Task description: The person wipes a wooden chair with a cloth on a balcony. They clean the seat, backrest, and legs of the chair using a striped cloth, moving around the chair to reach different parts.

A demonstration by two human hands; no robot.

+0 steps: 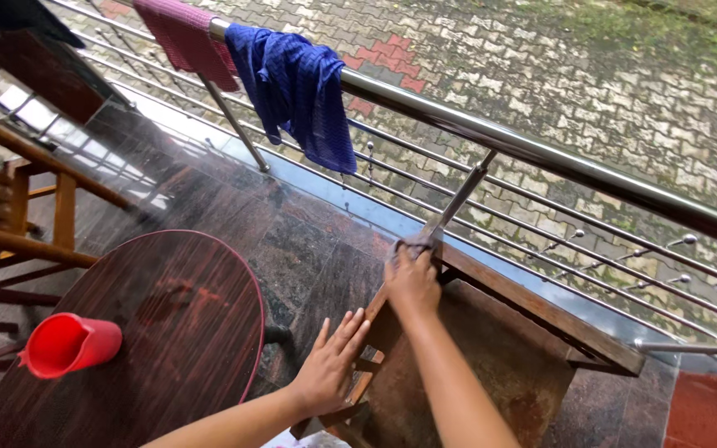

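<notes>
Wet stone balcony floor (309,249) (steel railing (491,137) beyond) — both hands on wooden chair (491,348).

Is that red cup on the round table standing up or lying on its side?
On its side. The red cup lies on the round table, its open mouth facing left; whether anything is inside cannot be told.

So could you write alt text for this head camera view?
A person's right hand presses a cloth on a wooden chair, with the left hand flat against its side. Nearby: a red jug on a round table.
</notes>
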